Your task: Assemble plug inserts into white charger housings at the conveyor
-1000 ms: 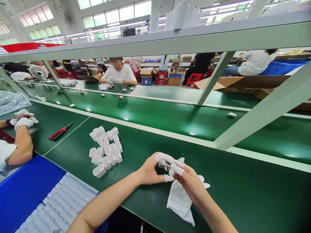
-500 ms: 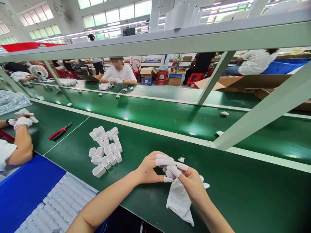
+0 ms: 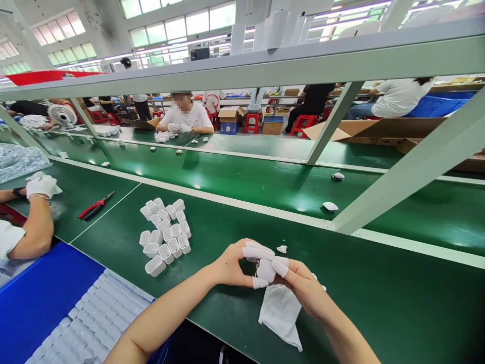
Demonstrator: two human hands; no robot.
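Pliers [image 3: 96, 206] and white cups [image 3: 166, 235] lay leftward on the surface [image 3: 223, 217]; your left hand [image 3: 237, 265] and right hand [image 3: 297, 277] pinched a white part [image 3: 265, 271] between them, above a partly covered cloth [image 3: 280, 313]. A slanted post [image 3: 409, 167] blocked your view beyond.

On my feed the worktop [image 3: 359, 298] shows dark green, and the open cups [image 3: 166, 232] on it are translucent white. I see red-and-black pliers [image 3: 95, 206], a plain white glove [image 3: 281, 313] and a solid blue bin [image 3: 56, 278].
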